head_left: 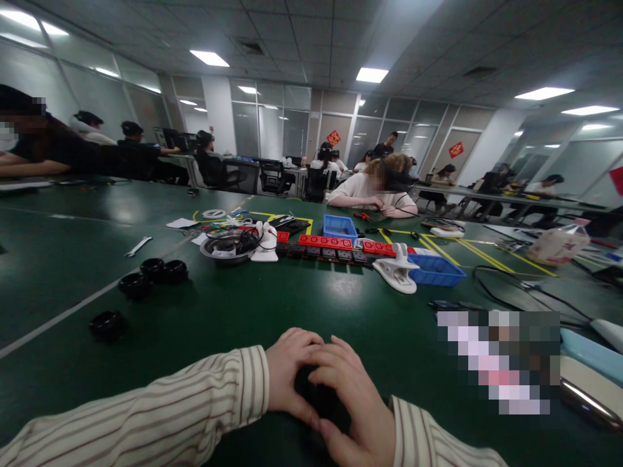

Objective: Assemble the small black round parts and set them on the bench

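Observation:
Both my hands meet at the near edge of the green table (pixel 243 305). My left hand (pixel 289 373) and my right hand (pixel 353 395) are curled together around a small black round object (pixel 316 392), mostly hidden between the fingers. It resembles the black round parts (pixel 153 272) lying to the left on the table. Striped sleeves cover both my forearms.
A metal bowl (pixel 228 246), red and black parts in a row (pixel 331 246), two blue bins (pixel 435 269), white clamps (pixel 396 269) and a wrench (pixel 137 246) lie across the middle. Black cable (pixel 511 288) runs at right. A person (pixel 374 191) sits opposite; others work behind.

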### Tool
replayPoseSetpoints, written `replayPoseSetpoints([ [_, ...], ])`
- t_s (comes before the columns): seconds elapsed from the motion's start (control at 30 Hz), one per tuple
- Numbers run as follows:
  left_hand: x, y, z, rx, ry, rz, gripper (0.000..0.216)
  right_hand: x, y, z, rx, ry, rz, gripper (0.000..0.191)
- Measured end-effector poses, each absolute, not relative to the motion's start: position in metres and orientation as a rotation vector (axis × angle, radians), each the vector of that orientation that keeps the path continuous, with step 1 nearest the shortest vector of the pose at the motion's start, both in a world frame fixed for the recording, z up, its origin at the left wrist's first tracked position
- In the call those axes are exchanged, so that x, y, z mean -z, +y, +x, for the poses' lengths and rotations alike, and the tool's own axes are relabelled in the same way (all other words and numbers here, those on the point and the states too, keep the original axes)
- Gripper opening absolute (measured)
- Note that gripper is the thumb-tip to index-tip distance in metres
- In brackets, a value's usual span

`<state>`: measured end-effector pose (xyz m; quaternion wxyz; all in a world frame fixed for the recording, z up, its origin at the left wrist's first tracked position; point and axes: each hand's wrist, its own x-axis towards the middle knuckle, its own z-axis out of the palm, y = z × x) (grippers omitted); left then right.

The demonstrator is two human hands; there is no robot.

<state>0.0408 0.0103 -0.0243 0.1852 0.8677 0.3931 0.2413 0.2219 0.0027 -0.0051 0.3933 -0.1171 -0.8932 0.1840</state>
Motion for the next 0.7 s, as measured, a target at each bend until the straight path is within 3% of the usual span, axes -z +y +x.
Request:
replayPoseSetpoints([
  [0.1, 0.021, 0.005, 0.044, -0.729, 1.196, 2.424, 0.086, 0.007, 0.005, 0.224, -0.39, -2.207, -0.553, 0.054],
  [0.2, 0.019, -0.004, 0.051, -0.765, 1.317, 2.427, 0.082, 0.009, 0.007, 0.221, -0.359, -2.172, -0.742, 0.065],
  [0.27, 0.018, -0.008, 0.054, -0.744, 1.371, 2.431, 0.074, 0.008, 0.007, 0.218, -0.362, -2.198, -0.81, 0.06],
  [0.5, 0.017, -0.001, 0.049, -0.632, 1.243, 2.431, 0.04, 0.001, 0.001, 0.215, -0.381, -2.329, -0.816, 0.016],
  [0.7, 0.018, 0.01, 0.042, -0.599, 1.088, 2.413, 0.039, -0.001, 0.003, 0.217, -0.453, -2.41, -0.401, 0.017],
])
